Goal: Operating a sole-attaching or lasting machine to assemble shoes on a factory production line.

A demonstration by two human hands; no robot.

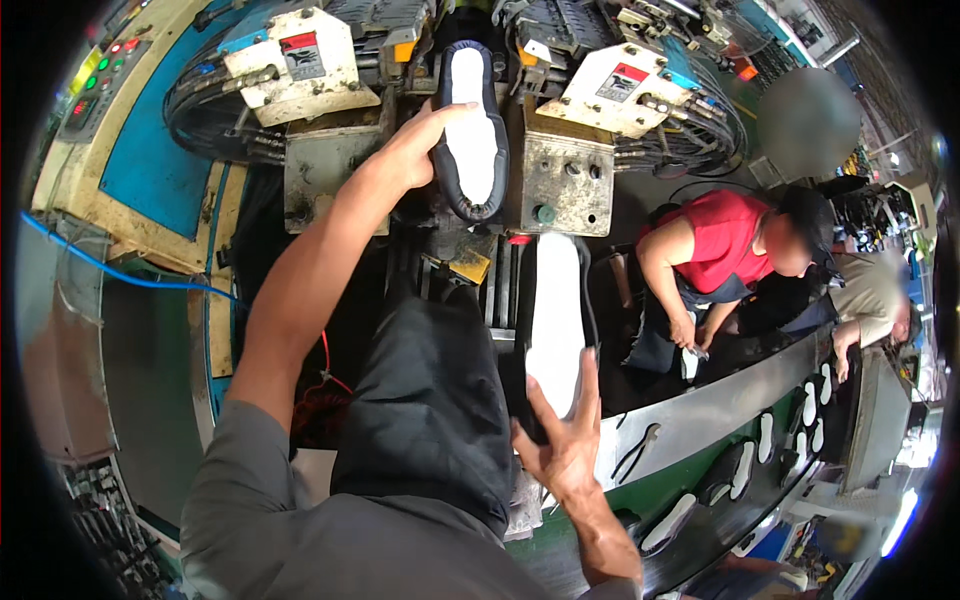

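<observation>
A dark shoe upper with a white bottom board (468,140) stands sole-up in the middle of the machine, its toe end nearest me. My left hand (415,150) is closed on its left side, thumb laid over the white board; the other fingers are mostly hidden. Below and right, a second dark shoe upper with a white bottom (556,310) also lies sole-up. My right hand (565,450) grips its near end with fingers spread across the board and along the edge. Whether anything supports this shoe from below cannot be seen.
White machine guards (300,65) and hoses flank the shoe. A control panel (100,90) is at far left, with a blue hose (130,280) below. Pliers (636,452) lie on a metal ledge to the right. Beyond it, several shoes (668,523) line a conveyor; a co-worker in red (715,240) sits nearby.
</observation>
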